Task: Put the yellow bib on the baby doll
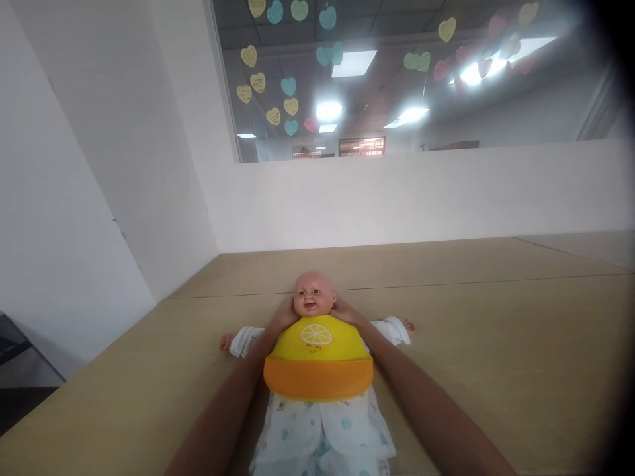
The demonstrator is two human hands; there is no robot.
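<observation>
A doll [317, 370] in a yellow bib [317, 360] is being held at its neck by the left hand [284, 316] and right hand [344, 311], lying mid-bench [496, 344]. Fingers are being hidden behind the neck; their state cannot be told.

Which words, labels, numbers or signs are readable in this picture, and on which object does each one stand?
No text can be read.
Heart-shaped paper notes on the window: some carry dark marks, too small and blurred to read.
Yellow bib on the doll: only a white lemon-slice drawing with a small face, no letters.
Doll's clothes: a small pattern, no words.
Left hand and right hand rest at the doll's neck; nothing written there.
</observation>
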